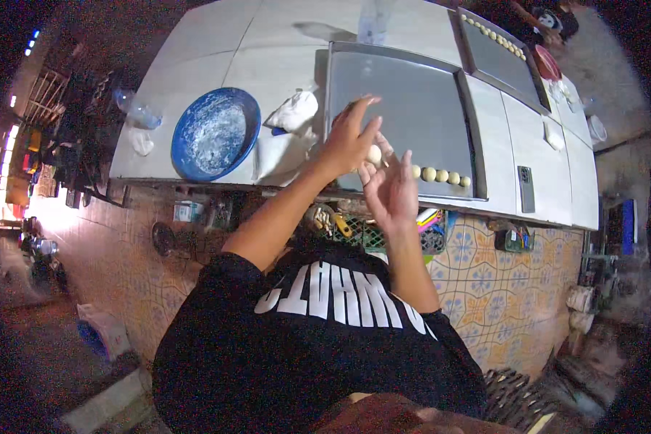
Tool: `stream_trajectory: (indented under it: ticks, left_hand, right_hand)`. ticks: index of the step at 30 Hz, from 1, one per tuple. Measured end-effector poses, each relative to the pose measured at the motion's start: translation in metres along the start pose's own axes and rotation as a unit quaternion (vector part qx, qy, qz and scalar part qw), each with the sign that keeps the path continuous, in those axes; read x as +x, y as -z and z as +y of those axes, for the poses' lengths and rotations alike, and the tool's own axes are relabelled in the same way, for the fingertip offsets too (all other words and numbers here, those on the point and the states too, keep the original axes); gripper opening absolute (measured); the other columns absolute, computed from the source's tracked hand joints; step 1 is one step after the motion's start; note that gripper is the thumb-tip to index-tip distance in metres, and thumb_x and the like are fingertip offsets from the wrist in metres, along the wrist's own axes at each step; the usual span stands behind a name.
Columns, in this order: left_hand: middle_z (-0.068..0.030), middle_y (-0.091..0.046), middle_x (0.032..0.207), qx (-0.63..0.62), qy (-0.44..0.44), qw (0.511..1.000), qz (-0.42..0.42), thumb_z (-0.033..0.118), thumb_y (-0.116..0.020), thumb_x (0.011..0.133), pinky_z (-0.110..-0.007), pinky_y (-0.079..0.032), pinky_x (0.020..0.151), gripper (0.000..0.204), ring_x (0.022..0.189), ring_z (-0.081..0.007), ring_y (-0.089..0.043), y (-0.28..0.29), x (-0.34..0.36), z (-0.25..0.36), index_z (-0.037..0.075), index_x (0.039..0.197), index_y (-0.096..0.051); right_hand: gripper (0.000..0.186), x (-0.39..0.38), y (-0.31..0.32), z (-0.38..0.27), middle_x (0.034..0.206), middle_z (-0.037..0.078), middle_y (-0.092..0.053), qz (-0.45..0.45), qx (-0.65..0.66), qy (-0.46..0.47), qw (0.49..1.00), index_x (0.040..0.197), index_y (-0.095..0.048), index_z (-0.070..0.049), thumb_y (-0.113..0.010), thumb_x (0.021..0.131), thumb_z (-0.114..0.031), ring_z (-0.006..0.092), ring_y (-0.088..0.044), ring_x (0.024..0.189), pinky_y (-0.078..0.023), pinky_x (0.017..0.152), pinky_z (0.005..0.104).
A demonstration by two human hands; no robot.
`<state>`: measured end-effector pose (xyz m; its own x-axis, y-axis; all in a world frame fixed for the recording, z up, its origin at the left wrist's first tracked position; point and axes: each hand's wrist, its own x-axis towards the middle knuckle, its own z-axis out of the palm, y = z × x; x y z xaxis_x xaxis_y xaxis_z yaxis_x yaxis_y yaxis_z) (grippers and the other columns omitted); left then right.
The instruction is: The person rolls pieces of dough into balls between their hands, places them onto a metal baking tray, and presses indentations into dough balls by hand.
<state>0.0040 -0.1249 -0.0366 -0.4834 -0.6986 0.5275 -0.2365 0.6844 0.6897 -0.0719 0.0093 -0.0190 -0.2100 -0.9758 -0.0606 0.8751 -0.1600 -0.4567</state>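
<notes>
A pale round dough ball sits at the fingers of my right hand, which is turned palm up with its thumb raised. Just above and to the left, my left hand has its fingers stretched out and the thumb apart, its edge close beside the ball. Whether the left hand touches the ball I cannot tell. Both hands are over the near left part of a large grey metal tray. Along the tray's near edge runs a short row of similar dough balls.
To the left stand a blue basin with white powder and a crumpled white bag. A phone lies on the right side of the tiled table. Farther right, a second tray holds a row of dough balls near another person.
</notes>
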Motion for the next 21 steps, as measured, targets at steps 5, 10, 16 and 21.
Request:
stream_trajectory:
  ticks: [5,10,16,21]
  left_hand:
    - [-0.0202,-0.067,0.126,0.007,0.039,0.992,-0.121,0.012,-0.054,0.100,-0.046,-0.048,0.103,0.032,0.122,-0.0385,-0.062,0.003,-0.011,-0.036,0.004,0.130,-0.063]
    - [-0.0132,-0.067,0.133,0.216,-0.031,0.936,-0.277,0.000,-0.051,0.091,-0.049,-0.040,0.108,0.043,0.127,-0.0296,-0.061,0.026,-0.007,-0.048,0.009,0.129,-0.068]
    - [-0.0092,-0.068,0.132,0.213,-0.074,0.859,-0.460,0.011,-0.054,0.095,-0.054,-0.031,0.115,0.043,0.130,-0.0268,-0.059,0.036,-0.011,-0.059,0.014,0.136,-0.065]
    - [-0.0107,-0.069,0.127,0.229,-0.158,0.886,-0.371,0.013,-0.057,0.093,-0.056,-0.031,0.114,0.040,0.125,-0.0281,-0.063,0.031,-0.038,-0.100,0.013,0.132,-0.068]
  right_hand:
    - [0.058,0.005,0.031,-0.008,0.150,0.027,-0.045,0.059,0.015,0.021,0.998,0.153,-0.034,0.008,-0.051,0.108,-0.026,0.0361,-0.047,0.143,-0.040,0.122,0.0398]
    - [0.054,0.000,0.042,-0.019,0.146,0.027,-0.052,0.110,-0.209,0.017,0.972,0.153,-0.034,0.007,-0.053,0.103,-0.003,0.0337,-0.056,0.136,-0.049,0.112,0.0378]
    - [0.032,0.020,0.080,-0.016,0.107,0.009,-0.073,0.120,-0.381,0.023,0.917,0.125,-0.064,0.000,-0.069,0.101,-0.021,0.0167,-0.069,0.095,-0.055,0.081,0.0306]
    - [0.018,0.049,0.096,-0.012,0.095,0.004,-0.069,0.045,-0.513,0.006,0.857,0.109,-0.068,-0.002,-0.071,0.097,-0.014,0.0119,-0.064,0.085,-0.053,0.076,0.0293]
